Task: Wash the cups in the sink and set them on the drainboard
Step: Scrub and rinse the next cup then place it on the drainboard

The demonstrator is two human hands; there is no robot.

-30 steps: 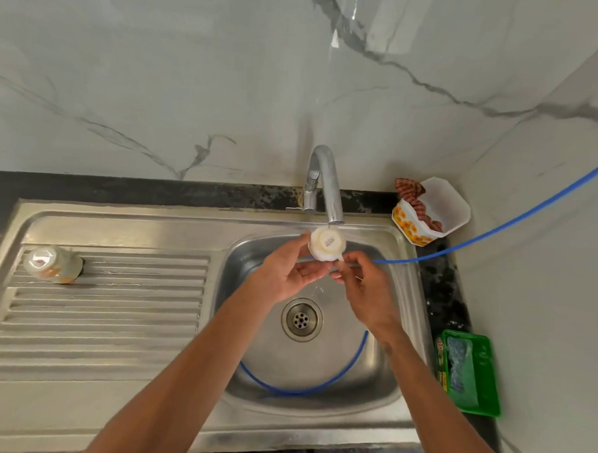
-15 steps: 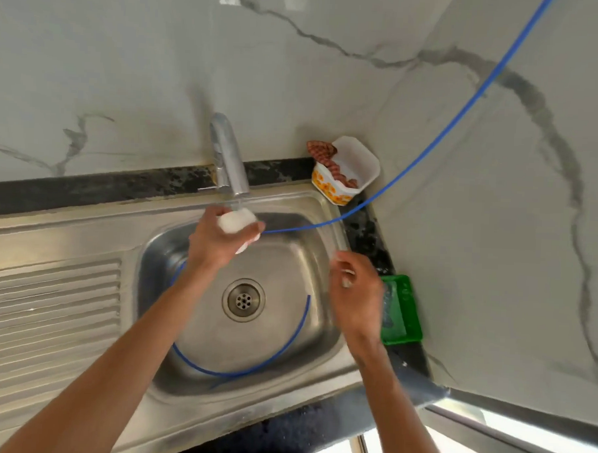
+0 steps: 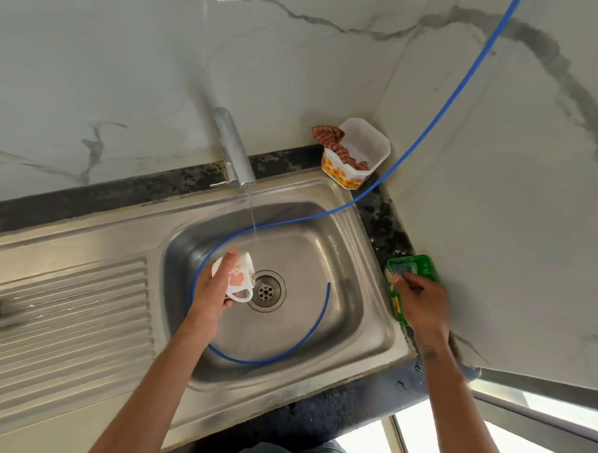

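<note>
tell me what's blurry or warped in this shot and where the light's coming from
Head view: the right hand, reaching into the green tray, is motion-smeared; the left hand and cup look sharper; wide-angle bends the sink edges; daylight enters bottom right.

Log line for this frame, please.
left hand: holds white floral ceramic cup over steel sink | right hand: reaching into green plastic tray | steel tap: running | phase: washing
</note>
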